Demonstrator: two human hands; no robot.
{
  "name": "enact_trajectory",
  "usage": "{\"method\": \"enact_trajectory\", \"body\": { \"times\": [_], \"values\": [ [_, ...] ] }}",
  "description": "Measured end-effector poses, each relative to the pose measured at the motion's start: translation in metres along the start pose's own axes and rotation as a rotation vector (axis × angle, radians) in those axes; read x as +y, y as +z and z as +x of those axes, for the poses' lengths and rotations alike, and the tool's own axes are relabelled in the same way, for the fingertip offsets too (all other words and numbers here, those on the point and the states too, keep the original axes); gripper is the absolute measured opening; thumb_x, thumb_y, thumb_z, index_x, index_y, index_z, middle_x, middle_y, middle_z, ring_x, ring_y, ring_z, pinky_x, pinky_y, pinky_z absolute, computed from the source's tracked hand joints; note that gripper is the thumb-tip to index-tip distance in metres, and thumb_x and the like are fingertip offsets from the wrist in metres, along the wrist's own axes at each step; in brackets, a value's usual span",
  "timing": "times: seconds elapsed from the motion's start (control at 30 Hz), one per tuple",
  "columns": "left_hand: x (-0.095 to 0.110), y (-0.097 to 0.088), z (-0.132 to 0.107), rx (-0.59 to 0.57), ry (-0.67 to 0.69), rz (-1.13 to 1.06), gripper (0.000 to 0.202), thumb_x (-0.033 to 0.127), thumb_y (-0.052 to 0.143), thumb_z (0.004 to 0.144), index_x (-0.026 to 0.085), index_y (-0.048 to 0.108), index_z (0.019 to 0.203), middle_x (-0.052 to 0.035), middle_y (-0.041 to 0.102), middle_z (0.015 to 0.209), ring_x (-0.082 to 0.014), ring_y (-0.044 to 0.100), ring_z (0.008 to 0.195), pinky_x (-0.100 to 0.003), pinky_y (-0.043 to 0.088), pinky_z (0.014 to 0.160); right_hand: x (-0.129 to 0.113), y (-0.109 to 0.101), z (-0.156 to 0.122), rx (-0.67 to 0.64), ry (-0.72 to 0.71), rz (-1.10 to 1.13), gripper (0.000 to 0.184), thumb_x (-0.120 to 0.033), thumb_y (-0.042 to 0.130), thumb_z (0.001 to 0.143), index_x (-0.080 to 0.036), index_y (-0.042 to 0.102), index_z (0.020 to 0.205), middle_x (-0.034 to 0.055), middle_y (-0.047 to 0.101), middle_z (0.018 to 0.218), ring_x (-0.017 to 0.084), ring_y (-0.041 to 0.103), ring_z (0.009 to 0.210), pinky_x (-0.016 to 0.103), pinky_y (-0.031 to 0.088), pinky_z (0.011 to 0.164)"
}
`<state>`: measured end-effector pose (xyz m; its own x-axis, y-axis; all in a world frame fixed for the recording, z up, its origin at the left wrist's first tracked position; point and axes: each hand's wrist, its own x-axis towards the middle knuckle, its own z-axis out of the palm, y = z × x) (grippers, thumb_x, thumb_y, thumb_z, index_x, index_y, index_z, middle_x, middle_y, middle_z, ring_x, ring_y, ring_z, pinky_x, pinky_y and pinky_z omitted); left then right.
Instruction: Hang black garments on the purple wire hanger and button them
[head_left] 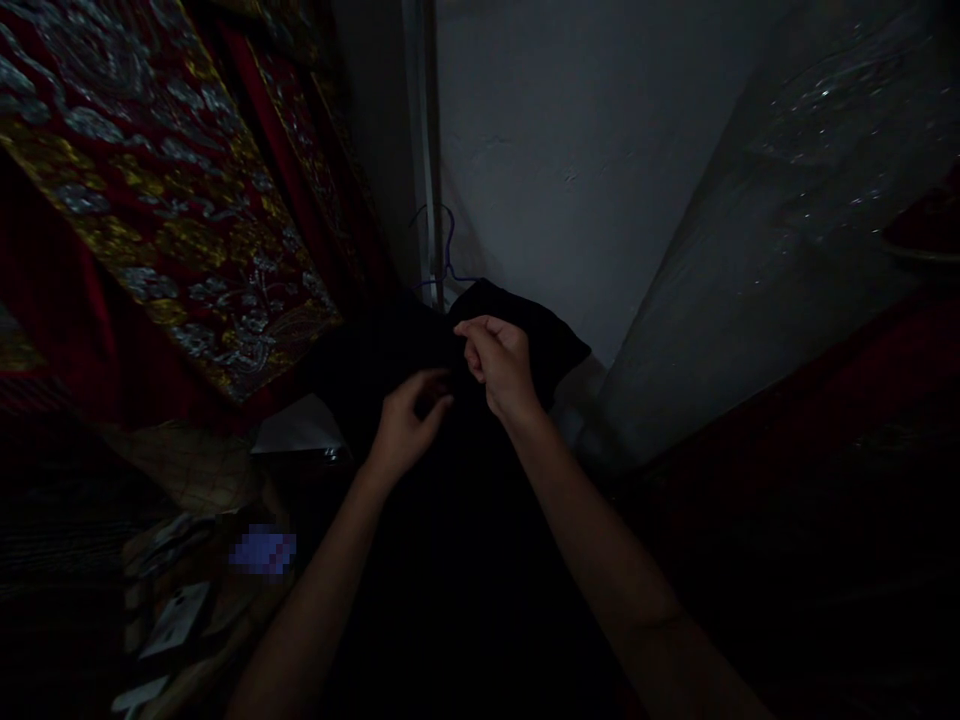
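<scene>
A black shirt [517, 305] hangs on a thin purple-blue hanger [450, 240] in dim light. Its short sleeve spreads to the right, while its lower part fades into darkness. My right hand [499, 360] is closed high on the shirt's front near the collar, thumb and forefinger pinched on the dark cloth. Just below and to the left, my left hand [412, 410] is at the chest of the shirt with its fingers loosely curled. A gap shows between that thumb and the fingers, and the fingertips are partly lost in shadow.
Behind the hanger stands a narrow upright metal pole [431, 150] before a grey wall [570, 150]. Red cloth with gold and silver embroidery [172, 180] hangs left. Clear plastic sheeting [787, 220] covers things right. A phone-like object [176, 615] lies lower left.
</scene>
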<state>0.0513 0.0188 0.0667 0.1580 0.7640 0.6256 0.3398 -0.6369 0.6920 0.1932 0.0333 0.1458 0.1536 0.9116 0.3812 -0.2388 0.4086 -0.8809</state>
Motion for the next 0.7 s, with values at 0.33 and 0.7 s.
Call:
{"method": "enact_trajectory", "body": {
  "times": [0.33,0.7],
  "values": [
    [0.053,-0.029,0.082,0.073,0.409,0.365,0.015,0.024,0.059,0.094,0.017,0.072,0.092,-0.0058,0.074,0.091,-0.0176,0.068,0.085,-0.03,0.05,0.081,0.001,-0.006,0.002,-0.008,-0.189,-0.178,0.017,-0.03,0.062,0.078,-0.019,0.054,0.067,-0.007,0.045,0.051,0.006,0.034,0.044,0.022,0.023,0.045],
    [0.026,-0.081,0.063,0.77,0.196,0.102,0.029,0.044,0.05,0.098,0.018,0.062,0.093,-0.0009,0.064,0.085,-0.0155,0.062,0.083,-0.03,0.048,0.078,0.085,-0.034,-0.034,0.057,0.048,-0.306,0.018,-0.036,0.059,0.069,-0.019,0.056,0.062,-0.0053,0.047,0.052,0.01,0.041,0.051,0.023,0.031,0.05]
  ]
}}
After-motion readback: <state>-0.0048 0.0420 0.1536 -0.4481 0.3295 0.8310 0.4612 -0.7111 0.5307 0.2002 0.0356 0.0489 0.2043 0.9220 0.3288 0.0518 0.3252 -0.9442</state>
